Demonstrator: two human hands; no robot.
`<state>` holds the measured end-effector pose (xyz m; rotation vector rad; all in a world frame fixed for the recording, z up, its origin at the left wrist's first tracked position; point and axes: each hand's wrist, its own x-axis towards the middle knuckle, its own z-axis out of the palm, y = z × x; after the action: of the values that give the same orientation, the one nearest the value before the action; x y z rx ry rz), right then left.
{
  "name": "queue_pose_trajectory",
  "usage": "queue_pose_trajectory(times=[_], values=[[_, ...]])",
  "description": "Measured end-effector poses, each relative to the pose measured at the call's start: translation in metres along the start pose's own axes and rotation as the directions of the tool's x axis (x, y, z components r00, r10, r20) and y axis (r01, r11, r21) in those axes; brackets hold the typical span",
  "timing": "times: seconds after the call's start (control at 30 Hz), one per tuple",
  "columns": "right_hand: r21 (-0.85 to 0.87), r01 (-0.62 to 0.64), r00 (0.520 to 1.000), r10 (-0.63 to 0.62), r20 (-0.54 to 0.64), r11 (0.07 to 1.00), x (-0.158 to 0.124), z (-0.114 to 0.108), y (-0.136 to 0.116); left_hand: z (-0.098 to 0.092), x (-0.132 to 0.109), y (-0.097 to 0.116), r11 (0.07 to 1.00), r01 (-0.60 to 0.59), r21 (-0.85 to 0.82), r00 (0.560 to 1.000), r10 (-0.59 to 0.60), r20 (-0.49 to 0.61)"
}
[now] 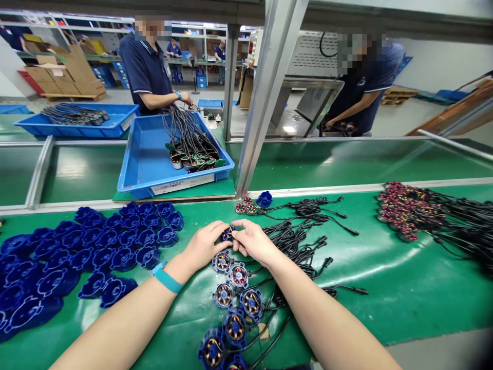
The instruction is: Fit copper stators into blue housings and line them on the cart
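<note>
My left hand curls its fingers around a blue motor housing with a wound coil inside. On the other side, my right hand pinches at the same housing; its fingertips hide part of it. Below my hands several blue housings with coils fitted in them, such as this filled housing, lie in two uneven rows. Black cables run from them to the right. Many bare blue housings are spread at the left. Just beyond my hands are a few loose red coils and one blue housing.
A heap of red coils with black cables lies at the right. Behind the bench edge stands a blue tray of cabled circuit boards. A metal post rises before me. Two co-workers work across the line.
</note>
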<state>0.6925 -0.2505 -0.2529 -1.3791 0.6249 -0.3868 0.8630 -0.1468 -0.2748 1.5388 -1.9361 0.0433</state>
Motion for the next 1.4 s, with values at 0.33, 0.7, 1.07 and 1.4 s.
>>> queue_pose_trajectory(times=[0.33,0.7,1.07,1.4], values=[[0.055,0.004,0.999,-0.006,0.033,0.998,-0.002,-0.002,-0.003,0.004,0.000,0.001,1.000,0.016,0.009,1.000,-0.016,-0.016],[0.075,-0.011,0.994,0.003,0.111,0.997,0.001,-0.008,-0.002,0.005,0.001,0.002,0.999,0.039,-0.017,0.999,-0.039,-0.017],[-0.028,-0.059,0.997,0.060,0.054,0.998,0.007,-0.010,0.003,0.004,0.000,0.000,0.997,0.053,-0.048,0.999,-0.053,0.003],[-0.135,-0.024,0.997,0.013,-0.080,0.991,0.010,0.002,0.009,0.005,-0.006,-0.003,0.994,-0.060,0.088,0.995,0.066,-0.070]])
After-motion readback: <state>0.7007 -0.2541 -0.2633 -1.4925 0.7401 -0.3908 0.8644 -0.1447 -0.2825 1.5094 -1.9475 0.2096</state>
